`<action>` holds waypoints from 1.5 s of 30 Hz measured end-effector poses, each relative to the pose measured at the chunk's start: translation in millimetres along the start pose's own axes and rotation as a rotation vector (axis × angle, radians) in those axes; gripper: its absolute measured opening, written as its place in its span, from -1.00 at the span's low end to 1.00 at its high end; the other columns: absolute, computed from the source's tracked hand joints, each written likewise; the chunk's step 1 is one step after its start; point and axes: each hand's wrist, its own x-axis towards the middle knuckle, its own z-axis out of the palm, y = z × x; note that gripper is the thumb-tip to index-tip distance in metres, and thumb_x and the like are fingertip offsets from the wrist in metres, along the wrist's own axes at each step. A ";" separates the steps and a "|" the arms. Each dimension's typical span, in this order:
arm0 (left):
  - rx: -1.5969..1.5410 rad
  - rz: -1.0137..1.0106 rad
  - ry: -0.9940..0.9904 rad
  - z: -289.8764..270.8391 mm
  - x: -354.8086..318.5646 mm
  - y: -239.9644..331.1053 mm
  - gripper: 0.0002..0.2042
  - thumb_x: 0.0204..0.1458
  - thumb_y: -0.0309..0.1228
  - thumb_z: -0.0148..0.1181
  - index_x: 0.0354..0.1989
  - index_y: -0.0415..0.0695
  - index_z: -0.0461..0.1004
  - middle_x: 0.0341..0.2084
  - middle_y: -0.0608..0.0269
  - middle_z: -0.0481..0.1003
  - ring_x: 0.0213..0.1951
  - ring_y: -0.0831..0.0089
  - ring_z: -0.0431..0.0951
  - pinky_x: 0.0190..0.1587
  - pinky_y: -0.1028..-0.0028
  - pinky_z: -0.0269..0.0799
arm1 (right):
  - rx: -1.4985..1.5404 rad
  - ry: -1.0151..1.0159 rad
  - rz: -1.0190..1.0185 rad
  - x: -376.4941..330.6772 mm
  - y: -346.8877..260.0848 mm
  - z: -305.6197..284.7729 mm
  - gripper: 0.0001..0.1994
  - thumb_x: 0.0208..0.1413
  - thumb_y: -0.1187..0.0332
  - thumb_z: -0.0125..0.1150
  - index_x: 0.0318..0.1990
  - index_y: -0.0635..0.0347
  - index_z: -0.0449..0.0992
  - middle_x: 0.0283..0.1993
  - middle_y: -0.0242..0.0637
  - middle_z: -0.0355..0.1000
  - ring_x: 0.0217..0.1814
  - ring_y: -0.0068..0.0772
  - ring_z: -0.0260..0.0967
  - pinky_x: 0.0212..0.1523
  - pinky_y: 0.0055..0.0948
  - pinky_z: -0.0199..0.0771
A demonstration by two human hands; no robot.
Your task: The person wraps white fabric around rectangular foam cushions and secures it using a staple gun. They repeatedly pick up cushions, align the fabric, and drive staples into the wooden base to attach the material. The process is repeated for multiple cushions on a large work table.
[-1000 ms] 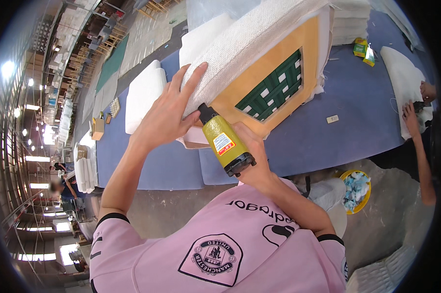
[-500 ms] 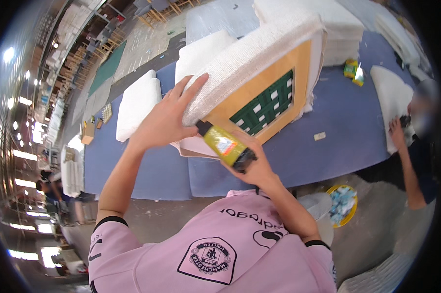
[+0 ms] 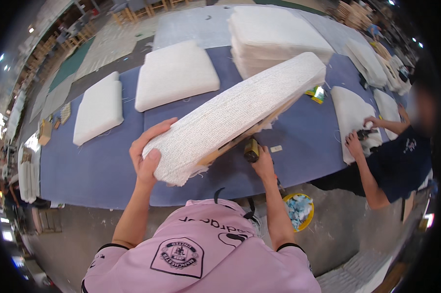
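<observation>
A thick seat cushion (image 3: pixel 240 112) in white fabric is held tilted over the blue-covered table, its wooden underside facing down and mostly hidden now. My left hand (image 3: pixel 149 154) grips its near left end, thumb on the side and fingers around the top edge. Loose fabric hangs at that lower corner. My right hand (image 3: pixel 264 165) is closed around a yellow-and-black staple gun (image 3: pixel 251 150), just beneath the cushion's lower edge and apart from it. The tool's front end points toward the cushion's underside.
Two white cushions (image 3: pixel 179 75) (image 3: pixel 99 110) lie at the left and back of the blue table (image 3: pixel 93 171). Behind stands a cushion stack (image 3: pixel 279 36). A co-worker (image 3: pixel 401 156) handles another white cushion (image 3: pixel 354 117) at right. A yellow bucket (image 3: pixel 298 212) of scraps stands on the floor.
The cushion has been tipped so its wooden, green-webbed underside turned away from view. My right hand has drawn the staple gun off the cushion's corner; my left hand has shifted lower.
</observation>
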 end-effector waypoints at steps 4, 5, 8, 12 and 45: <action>0.033 0.061 0.030 8.9 -2.3 -3.1 -0.46 0.14 -0.19 0.10 0.06 -0.49 0.57 0.08 -0.38 0.57 0.09 0.05 0.63 0.24 0.19 0.45 | 0.120 0.006 -0.162 -26.4 22.7 -12.7 -0.34 -0.12 0.59 0.35 0.27 0.19 0.45 0.19 -0.05 0.44 0.15 0.25 0.47 0.10 0.00 0.52; 0.066 0.053 0.054 10.7 3.5 -0.7 -0.47 0.16 -0.20 0.08 0.06 -0.49 0.57 0.07 -0.36 0.58 0.09 0.06 0.63 0.24 0.21 0.44 | 0.113 0.070 -0.150 -37.3 20.4 -17.0 -0.34 -0.12 0.59 0.35 0.27 0.18 0.46 0.18 -0.05 0.44 0.15 0.24 0.47 0.10 -0.01 0.52; 0.067 -0.022 0.141 6.4 23.9 0.6 -0.51 0.21 -0.27 0.00 0.09 -0.49 0.55 0.06 -0.29 0.59 0.11 0.11 0.61 0.27 0.28 0.40 | 0.119 0.211 -0.111 -61.0 2.9 -17.0 -0.34 -0.12 0.59 0.35 0.27 0.18 0.46 0.17 -0.06 0.44 0.14 0.23 0.48 0.10 -0.02 0.52; -0.006 -0.162 0.235 12.0 51.0 4.5 -0.45 0.24 -0.23 -0.03 0.20 -0.49 0.46 0.14 -0.33 0.54 0.18 0.05 0.57 0.32 0.27 0.38 | 0.030 0.249 0.075 -53.3 28.2 -11.6 -0.37 -0.09 0.58 0.36 0.25 0.20 0.44 0.24 -0.07 0.38 0.14 0.23 0.49 0.09 0.01 0.55; -0.343 -0.497 -0.618 246.0 81.1 -20.3 -0.35 0.26 -0.40 -0.03 0.56 -0.21 0.15 0.51 0.01 0.21 0.49 0.32 0.22 0.49 0.45 0.01 | 0.716 0.771 -0.229 -12.4 -148.9 -181.2 -0.34 0.54 0.01 -0.17 0.58 0.26 0.05 0.69 0.18 -0.30 0.75 0.16 -0.40 0.64 -0.06 -0.33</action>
